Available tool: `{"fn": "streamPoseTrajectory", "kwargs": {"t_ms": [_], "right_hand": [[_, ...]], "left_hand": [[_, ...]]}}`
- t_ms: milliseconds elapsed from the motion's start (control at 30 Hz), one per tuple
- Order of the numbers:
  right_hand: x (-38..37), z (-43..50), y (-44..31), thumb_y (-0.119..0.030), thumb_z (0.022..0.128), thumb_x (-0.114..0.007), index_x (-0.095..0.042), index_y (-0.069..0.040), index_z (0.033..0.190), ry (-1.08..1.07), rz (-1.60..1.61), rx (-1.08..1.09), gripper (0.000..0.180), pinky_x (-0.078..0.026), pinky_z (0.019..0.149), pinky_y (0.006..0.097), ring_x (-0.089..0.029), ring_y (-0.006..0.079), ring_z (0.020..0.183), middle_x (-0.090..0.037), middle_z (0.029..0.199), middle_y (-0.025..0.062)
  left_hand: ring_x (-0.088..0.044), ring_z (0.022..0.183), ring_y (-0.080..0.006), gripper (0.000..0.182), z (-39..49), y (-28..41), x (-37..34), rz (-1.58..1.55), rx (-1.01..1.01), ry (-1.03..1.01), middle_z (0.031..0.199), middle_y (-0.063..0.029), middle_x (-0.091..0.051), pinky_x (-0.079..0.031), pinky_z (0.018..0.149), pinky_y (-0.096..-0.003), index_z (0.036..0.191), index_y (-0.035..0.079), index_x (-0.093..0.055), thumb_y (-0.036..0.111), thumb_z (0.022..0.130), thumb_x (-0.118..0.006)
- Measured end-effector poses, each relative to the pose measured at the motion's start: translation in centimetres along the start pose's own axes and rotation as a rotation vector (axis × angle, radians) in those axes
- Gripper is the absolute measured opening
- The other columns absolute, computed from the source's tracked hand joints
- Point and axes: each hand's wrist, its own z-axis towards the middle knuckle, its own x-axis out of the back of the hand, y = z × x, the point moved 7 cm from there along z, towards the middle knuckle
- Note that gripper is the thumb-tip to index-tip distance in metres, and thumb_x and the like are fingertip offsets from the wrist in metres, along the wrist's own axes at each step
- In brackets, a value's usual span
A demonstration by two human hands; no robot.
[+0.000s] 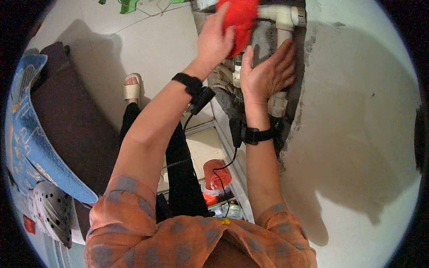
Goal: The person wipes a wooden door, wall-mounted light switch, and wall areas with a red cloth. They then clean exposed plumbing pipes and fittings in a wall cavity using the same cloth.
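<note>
At the top of the head view, my left hand (216, 38) grips a bright red object (239, 25). The object is blurred and cut by the picture's edge; it may be cloth or a plastic bag. My right hand (266, 75) is spread, palm partly turned up, and holds nothing. It is over a recess in the wall where pipework runs. A white plastic pipe elbow (285, 18) lies just beyond its fingertips. Below the wrist a lower pipe fitting (277, 104) shows. Dark, dirty hoses (223, 78) lie between my hands, partly hidden.
A pale wall (345, 134) rises at right, a tiled floor (167, 43) spreads left. Below stand a red bucket (216, 174) and clear plastic bags (228, 211). A dark cushion-like surface (70, 97) with blue fabric (50, 147) is at left. Cables (223, 169) hang from both wrist straps.
</note>
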Motion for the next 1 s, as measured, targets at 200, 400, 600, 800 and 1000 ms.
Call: {"fn": "streamPoseTrajectory", "kwargs": {"t_ms": [200, 400, 600, 800, 1000], "right_hand": [[-0.1, -0.1, -0.1, -0.055, 0.088, -0.063, -0.028, -0.002, 0.158, 0.046, -0.023, 0.057, 0.095, -0.032, 0.107, 0.0634, -0.044, 0.0485, 0.131, -0.041, 0.154, 0.0234], [0.2, -0.2, 0.8, -0.049, 0.094, -0.057, -0.044, 0.002, 0.144, 0.065, 0.120, 0.001, 0.073, -0.031, 0.106, 0.0632, -0.046, 0.0502, 0.127, -0.050, 0.144, 0.0274], [-0.1, -0.4, 2.0, -0.037, 0.101, -0.051, -0.056, 0.006, 0.123, -0.068, 0.390, -0.073, 0.048, -0.035, 0.103, 0.0593, -0.050, 0.0511, 0.116, -0.056, 0.128, 0.0332], [3.4, -6.3, 3.3, -0.031, 0.101, -0.055, -0.050, 0.007, 0.138, -0.177, 0.402, -0.173, 0.053, -0.030, 0.114, 0.0585, -0.044, 0.0522, 0.133, -0.046, 0.145, 0.0339], [7.2, -15.8, 4.2, -0.022, 0.101, -0.059, -0.047, 0.003, 0.146, -0.235, 0.554, -0.271, 0.052, -0.030, 0.118, 0.0518, -0.042, 0.0438, 0.141, -0.043, 0.154, 0.0275]], "left_hand": [[-0.062, 0.113, -0.0399, 0.061, 1.3, -3.0, -2.9, 0.288, 0.332, -0.438, 0.123, -0.0185, -0.063, -0.053, 0.093, -0.0472, 0.150, 0.021, -0.047, 0.022, 0.091, -0.062], [-0.062, 0.108, -0.0377, 0.062, -1.0, 3.8, -0.2, -0.154, -0.058, -0.341, 0.118, -0.0149, -0.062, -0.053, 0.094, -0.0451, 0.150, 0.024, -0.049, 0.017, 0.089, -0.061], [-0.062, 0.102, -0.0365, 0.061, -0.3, 8.4, -2.4, 0.000, -0.095, -0.510, 0.107, -0.0137, -0.058, -0.055, 0.084, -0.0448, 0.148, 0.026, -0.050, 0.021, 0.089, -0.060], [-0.063, 0.100, -0.0359, 0.059, -4.2, 9.6, -1.1, 0.040, -0.117, -0.655, 0.103, -0.0127, -0.057, -0.056, 0.078, -0.0465, 0.143, 0.028, -0.054, 0.015, 0.086, -0.062], [-0.063, 0.102, -0.0353, 0.059, -5.0, 9.4, 2.1, 0.104, 0.032, -0.630, 0.106, -0.0119, -0.060, -0.057, 0.078, -0.0470, 0.141, 0.025, -0.055, 0.013, 0.085, -0.064]]}}
